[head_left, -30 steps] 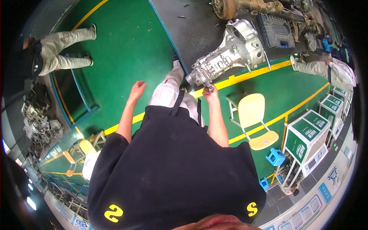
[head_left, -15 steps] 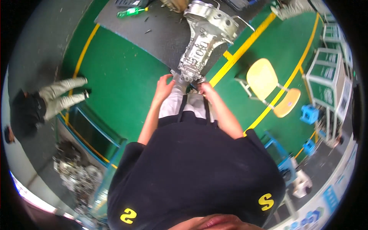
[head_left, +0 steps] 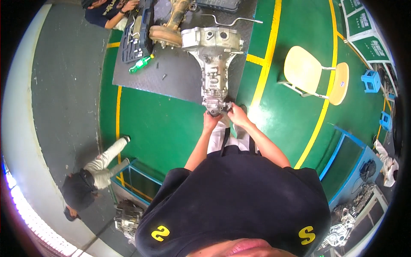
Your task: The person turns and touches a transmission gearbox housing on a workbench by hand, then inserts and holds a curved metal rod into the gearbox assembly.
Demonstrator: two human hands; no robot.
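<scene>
A silvery gearbox [head_left: 214,75] lies lengthwise on a dark-topped workbench [head_left: 180,83], its wide bell end away from me and its narrow tail end at the near edge. My left hand [head_left: 211,122] is closed on the underside of that tail end, fingers partly hidden by the metal. At the tail's right side, my right hand [head_left: 239,115] grips beside a short round fitting [head_left: 227,105], thumb on top. Most of the right fingers are out of sight beneath.
Left on the bench are a green bottle [head_left: 140,64], an open tool case [head_left: 137,40] and a rusty axle part [head_left: 167,34]. A bent metal bar [head_left: 231,21] lies beyond the gearbox. A yellow chair [head_left: 302,66] stands right; one person [head_left: 107,13] is at the far left.
My left hand, earlier apart from the gearbox with fingers spread, has come onto its tail end. My right hand stays at the right side. The view has shifted, showing more of the bench.
</scene>
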